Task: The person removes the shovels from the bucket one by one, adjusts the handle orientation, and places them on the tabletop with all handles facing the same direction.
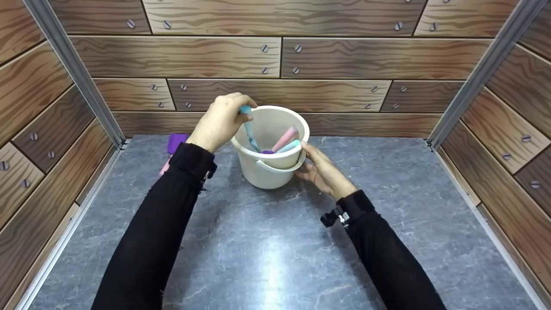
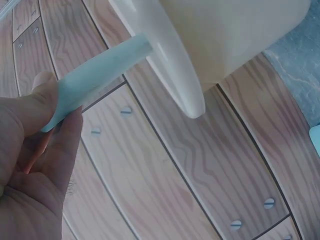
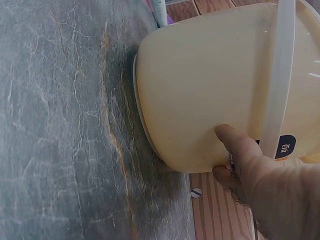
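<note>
A cream bucket (image 1: 267, 174) stands upright on the grey floor. My left hand (image 1: 221, 118) is over its left rim, thumb and fingers pinching the light blue handle (image 2: 100, 75) of a tool. The handle slants down over the rim into the bucket; its lower end is hidden in the left wrist view. My right hand (image 1: 320, 168) rests against the right side of the bucket, fingers extended, fingertips on the wall beside the bucket's white bail handle (image 3: 282, 75). Inside the bucket lie a pink handle (image 1: 285, 138), another light blue handle (image 1: 289, 146) and something purple (image 1: 267, 151).
Left of the bucket, partly behind my left forearm, a purple piece (image 1: 176, 142) and a pink handle (image 1: 165, 167) lie on the floor. Wood-patterned walls (image 1: 224, 94) rise at the back and both sides, with metal posts (image 1: 471, 73) at the corners.
</note>
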`<action>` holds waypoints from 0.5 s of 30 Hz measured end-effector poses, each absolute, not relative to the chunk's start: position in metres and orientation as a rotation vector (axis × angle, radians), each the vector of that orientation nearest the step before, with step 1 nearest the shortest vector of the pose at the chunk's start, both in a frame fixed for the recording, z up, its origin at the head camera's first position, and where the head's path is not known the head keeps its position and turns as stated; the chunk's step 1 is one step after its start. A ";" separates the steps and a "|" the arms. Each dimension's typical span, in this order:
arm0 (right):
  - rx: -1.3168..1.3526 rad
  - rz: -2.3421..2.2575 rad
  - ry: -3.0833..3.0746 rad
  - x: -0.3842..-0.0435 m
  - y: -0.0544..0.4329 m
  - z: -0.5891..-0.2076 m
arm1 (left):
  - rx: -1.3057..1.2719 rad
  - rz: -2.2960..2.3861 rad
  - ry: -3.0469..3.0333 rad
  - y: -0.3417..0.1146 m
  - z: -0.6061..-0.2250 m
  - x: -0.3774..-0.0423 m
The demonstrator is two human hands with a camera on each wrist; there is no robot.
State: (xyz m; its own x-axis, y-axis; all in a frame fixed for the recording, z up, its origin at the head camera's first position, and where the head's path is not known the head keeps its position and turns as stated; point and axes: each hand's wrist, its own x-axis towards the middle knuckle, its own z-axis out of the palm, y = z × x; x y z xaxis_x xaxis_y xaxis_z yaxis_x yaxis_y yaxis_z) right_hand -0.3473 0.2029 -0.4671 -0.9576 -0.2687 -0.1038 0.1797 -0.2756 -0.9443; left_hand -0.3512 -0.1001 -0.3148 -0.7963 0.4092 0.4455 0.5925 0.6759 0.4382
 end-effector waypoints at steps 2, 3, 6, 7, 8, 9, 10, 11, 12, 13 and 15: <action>-0.113 -2.304 1.691 -0.347 0.203 -0.468 | -0.790 -0.848 -2.554 -0.102 -0.313 -0.351; -0.114 -2.305 1.690 -0.347 0.203 -0.468 | -0.788 -0.852 -2.544 -0.103 -0.312 -0.350; -0.117 -2.304 1.692 -0.347 0.203 -0.468 | -0.776 -0.860 -2.515 -0.106 -0.309 -0.348; -0.115 -2.304 1.692 -0.347 0.203 -0.468 | -0.772 -0.861 -2.507 -0.106 -0.309 -0.347; -0.112 -2.304 1.693 -0.347 0.203 -0.467 | -0.769 -0.862 -2.497 -0.107 -0.309 -0.346; -0.108 -2.304 1.694 -0.347 0.203 -0.467 | -0.767 -0.866 -2.485 -0.108 -0.308 -0.345; -0.105 -2.304 1.695 -0.347 0.203 -0.467 | -0.766 -0.874 -2.470 -0.109 -0.308 -0.345; -0.100 -2.305 1.696 -0.346 0.203 -0.466 | -0.766 -0.884 -2.456 -0.110 -0.308 -0.344; -0.094 -2.307 1.695 -0.346 0.203 -0.466 | -0.767 -0.890 -2.439 -0.111 -0.308 -0.343; -0.090 -2.308 1.695 -0.346 0.202 -0.466 | -0.768 -0.895 -2.422 -0.113 -0.308 -0.342; -0.085 -2.310 1.695 -0.346 0.202 -0.465 | -0.769 -0.904 -2.388 -0.116 -0.308 -0.341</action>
State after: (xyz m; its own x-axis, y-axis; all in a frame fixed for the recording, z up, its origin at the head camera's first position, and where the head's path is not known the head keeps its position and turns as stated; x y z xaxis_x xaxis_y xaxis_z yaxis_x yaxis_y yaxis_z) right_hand -0.3461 0.2023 -0.4651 -0.9607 -0.2533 -0.1137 0.1846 -0.2766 -0.9431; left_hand -0.3407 -0.1156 -0.3079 -0.7323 0.3324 0.5944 0.6428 0.6257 0.4420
